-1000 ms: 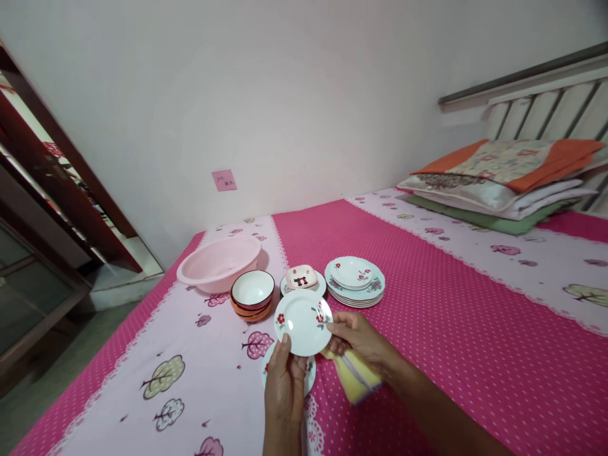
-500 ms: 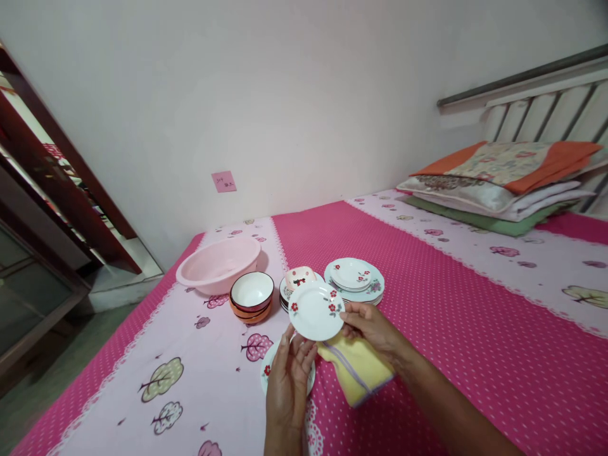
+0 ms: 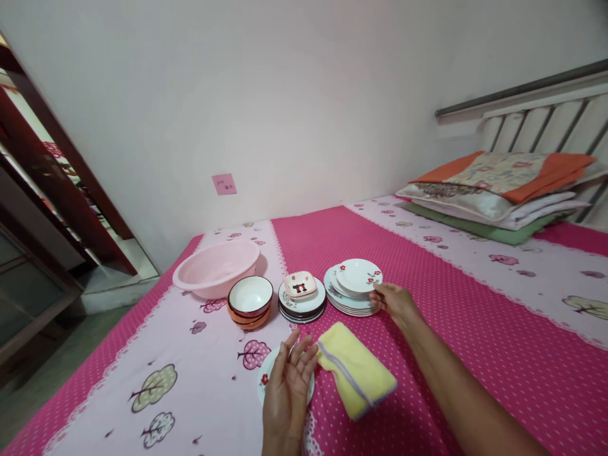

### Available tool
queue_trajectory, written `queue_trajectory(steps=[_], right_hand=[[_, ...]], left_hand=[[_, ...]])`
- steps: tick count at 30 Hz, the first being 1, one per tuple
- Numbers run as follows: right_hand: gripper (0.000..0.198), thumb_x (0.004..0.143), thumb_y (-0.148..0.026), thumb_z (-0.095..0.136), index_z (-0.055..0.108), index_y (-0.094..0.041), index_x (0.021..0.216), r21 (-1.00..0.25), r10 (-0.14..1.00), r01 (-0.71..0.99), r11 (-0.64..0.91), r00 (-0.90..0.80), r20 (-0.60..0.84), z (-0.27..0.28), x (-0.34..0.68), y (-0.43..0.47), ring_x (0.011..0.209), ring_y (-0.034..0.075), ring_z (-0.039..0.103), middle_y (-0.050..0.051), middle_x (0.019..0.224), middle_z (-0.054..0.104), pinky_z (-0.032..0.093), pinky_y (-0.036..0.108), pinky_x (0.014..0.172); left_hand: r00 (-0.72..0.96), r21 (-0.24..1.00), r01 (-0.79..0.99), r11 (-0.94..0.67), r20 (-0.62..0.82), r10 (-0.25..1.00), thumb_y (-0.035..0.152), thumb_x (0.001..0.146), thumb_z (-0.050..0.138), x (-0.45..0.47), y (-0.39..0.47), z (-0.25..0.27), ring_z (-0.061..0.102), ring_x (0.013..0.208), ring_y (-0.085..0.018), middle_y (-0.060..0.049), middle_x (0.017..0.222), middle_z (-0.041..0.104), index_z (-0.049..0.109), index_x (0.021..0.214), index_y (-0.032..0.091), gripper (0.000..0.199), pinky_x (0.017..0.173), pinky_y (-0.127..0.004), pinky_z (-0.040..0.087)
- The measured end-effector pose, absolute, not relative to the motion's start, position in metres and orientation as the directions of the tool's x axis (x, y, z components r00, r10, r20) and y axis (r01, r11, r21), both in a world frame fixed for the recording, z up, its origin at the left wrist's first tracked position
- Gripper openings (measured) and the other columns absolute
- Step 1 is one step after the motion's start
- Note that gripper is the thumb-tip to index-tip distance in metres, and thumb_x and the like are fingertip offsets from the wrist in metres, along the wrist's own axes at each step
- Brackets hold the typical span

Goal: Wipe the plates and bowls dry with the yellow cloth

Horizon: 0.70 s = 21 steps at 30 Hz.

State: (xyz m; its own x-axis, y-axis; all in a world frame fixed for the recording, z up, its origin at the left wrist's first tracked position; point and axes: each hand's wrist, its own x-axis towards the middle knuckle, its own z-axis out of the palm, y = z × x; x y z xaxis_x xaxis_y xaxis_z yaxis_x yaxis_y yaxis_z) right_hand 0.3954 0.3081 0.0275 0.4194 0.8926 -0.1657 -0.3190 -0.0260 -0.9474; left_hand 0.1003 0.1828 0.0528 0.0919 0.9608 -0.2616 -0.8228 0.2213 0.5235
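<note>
My right hand (image 3: 395,304) pinches the near right rim of a small white plate (image 3: 358,276) with red flowers. That plate is over a plate stack (image 3: 352,308) of larger plates; whether it rests on the small plates there or hovers just above, I cannot tell. My left hand (image 3: 291,386) is palm up with fingers stretched out, holding nothing. Partly hidden beneath it, another flowered plate (image 3: 266,366) lies on the bedspread. Between my hands is a folded yellow cloth (image 3: 356,370) with a purple stripe.
Left of the plates are stacked bowls (image 3: 251,299) and a pink basin (image 3: 216,269). A small square dish (image 3: 300,285) sits on dark-rimmed plates (image 3: 302,311). Folded bedding (image 3: 498,190) lies at the far right, by the wall (image 3: 332,114). A pink bedspread (image 3: 456,297) spreads underneath.
My right hand has carried the small plate right and away from me, over the plate stack. My left hand no longer is beside that plate and stays palm up.
</note>
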Motion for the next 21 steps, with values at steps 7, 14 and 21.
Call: queue_trajectory(steps=[7,14,21], right_hand=[[0.031,0.098,-0.035,0.067,0.064,-0.017,0.123,-0.93,0.872,-0.326,-0.169,0.39,-0.296,0.022,0.399,0.314,0.096,0.02,0.069,0.008,0.119,0.068,0.061,0.038,0.08],[0.032,0.098,-0.035,0.067,0.063,-0.017,0.125,-0.919,0.87,-0.343,-0.192,0.374,-0.322,0.02,0.398,0.319,0.098,0.021,0.069,0.008,0.121,0.067,0.061,0.04,0.082],[0.032,0.098,-0.035,0.067,0.064,-0.016,0.124,-0.913,0.874,-0.374,-0.163,0.375,-0.309,0.016,0.396,0.318,0.097,0.02,0.069,0.008,0.12,0.068,0.061,0.039,0.081]], left_hand=[[0.083,0.5,-0.835,0.229,-0.296,0.952,0.026,0.103,0.051,0.103,0.186,0.053,0.076,0.097,-0.025,-0.017,0.107,0.077,0.07,0.122,0.009,0.032,0.089,-0.036,0.062],[0.077,0.486,-0.84,0.239,-0.33,0.941,0.024,0.103,0.051,0.104,0.188,0.052,0.076,0.093,-0.024,-0.017,0.105,0.077,0.068,0.122,0.008,0.031,0.085,-0.035,0.062],[0.085,0.463,-0.852,0.245,-0.34,0.937,0.023,0.103,0.05,0.103,0.187,0.051,0.077,0.091,-0.024,-0.017,0.103,0.078,0.07,0.12,0.007,0.03,0.084,-0.035,0.062]])
